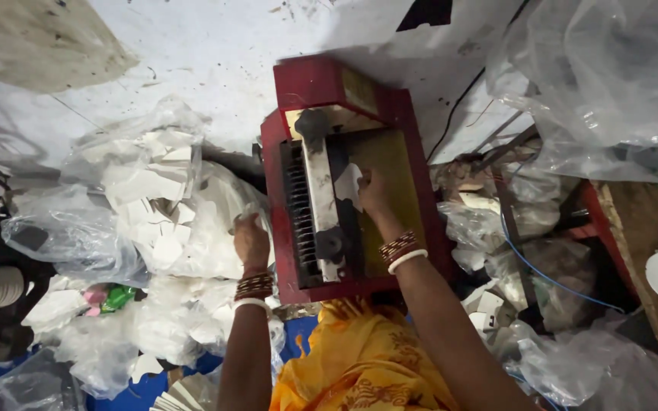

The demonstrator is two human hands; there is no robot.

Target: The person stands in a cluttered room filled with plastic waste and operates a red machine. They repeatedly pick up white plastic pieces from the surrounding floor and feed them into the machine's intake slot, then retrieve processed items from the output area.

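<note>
A: Right hand (372, 190)?
B: Inside the red machine (344, 179), fingers pinched on a white paper piece (348, 185) lying on the yellowish plate just beside the toothed roller (302, 209).

A: Left hand (250, 240)?
B: At the machine's left edge, curled loosely. Cannot tell whether it holds anything. Back of the hand faces the camera.

A: Surroundings?
B: Clear plastic bag (154, 198) stuffed with white paper scraps, touching the left hand's side. More bags (595, 76) upper right. Blue cable (531, 266) right of the machine. Bangles on both wrists; orange cloth (359, 358) below.
</note>
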